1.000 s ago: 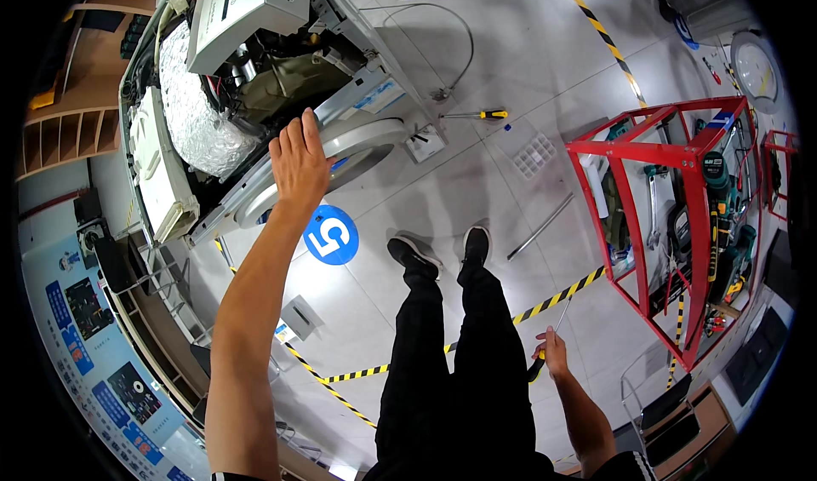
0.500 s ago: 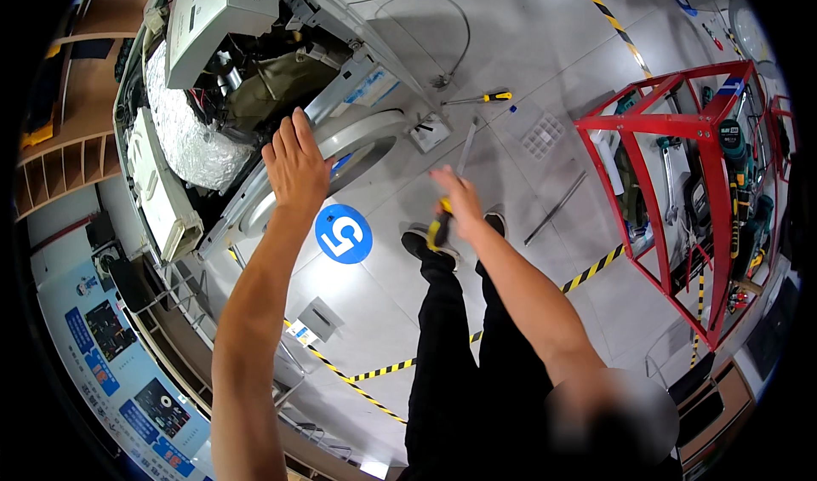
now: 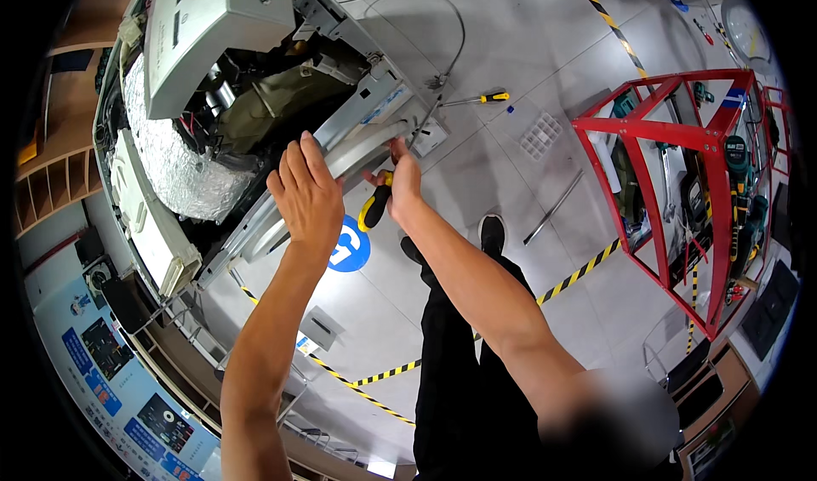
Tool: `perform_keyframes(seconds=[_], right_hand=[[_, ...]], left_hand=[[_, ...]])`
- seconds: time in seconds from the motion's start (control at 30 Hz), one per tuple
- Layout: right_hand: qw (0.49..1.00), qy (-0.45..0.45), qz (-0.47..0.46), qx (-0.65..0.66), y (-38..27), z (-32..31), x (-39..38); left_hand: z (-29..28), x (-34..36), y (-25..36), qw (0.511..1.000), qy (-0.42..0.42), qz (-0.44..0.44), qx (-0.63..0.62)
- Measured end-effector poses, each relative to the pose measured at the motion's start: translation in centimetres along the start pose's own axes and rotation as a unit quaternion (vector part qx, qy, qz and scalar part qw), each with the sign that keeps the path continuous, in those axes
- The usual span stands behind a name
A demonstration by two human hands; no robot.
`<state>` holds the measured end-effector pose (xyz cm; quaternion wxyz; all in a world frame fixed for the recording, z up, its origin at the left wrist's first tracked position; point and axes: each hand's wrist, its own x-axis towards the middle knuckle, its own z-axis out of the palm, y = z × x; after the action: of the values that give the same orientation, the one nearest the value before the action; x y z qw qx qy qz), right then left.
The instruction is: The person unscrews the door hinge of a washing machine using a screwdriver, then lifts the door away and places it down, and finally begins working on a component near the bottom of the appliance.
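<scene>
- The left hand (image 3: 308,196) rests at the front edge of the opened machine (image 3: 340,102), as in the earlier frame; its fingers lie extended, close together, though I cannot tell whether they grip.
- The right hand (image 3: 404,179), half a second ago over the shoes and apart from the opened machine, is now up close to its front.
- Its fingers close around the yellow-and-black screwdriver (image 3: 373,209), now in front of the opened machine, handle end toward the person.
- The round door (image 3: 366,149) sits at the opened machine's front, near both hands.
- Another screwdriver (image 3: 485,99) lies on the floor, right of the opened machine, unmoved.
</scene>
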<state>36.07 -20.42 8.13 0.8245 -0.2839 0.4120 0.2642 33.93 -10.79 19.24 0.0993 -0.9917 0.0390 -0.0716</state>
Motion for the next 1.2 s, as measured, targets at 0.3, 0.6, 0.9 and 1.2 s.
perform_keyframes(seconds=[0.3, 0.6, 0.9, 1.2], right_hand=[[0.985, -0.071, 0.079, -0.133, -2.9, -3.7, 0.0], [0.920, 0.131, 0.046, -0.367, -2.4, -31.0, -0.7], [0.626, 0.275, 0.106, -0.722, -9.3, -50.3, -12.5], [0.759, 0.177, 0.052, -0.625, -7.0, -41.1, -11.9]], left_hand=[[0.0, -0.1, -0.1, 1.000, -0.015, -0.004, 0.012], [-0.6, 0.1, 0.3, 1.000, -0.011, -0.001, 0.026], [-1.0, -0.3, 0.5, 0.999, -0.034, -0.012, 0.030], [-1.5, -0.2, 0.2, 0.996, -0.080, -0.017, 0.035]])
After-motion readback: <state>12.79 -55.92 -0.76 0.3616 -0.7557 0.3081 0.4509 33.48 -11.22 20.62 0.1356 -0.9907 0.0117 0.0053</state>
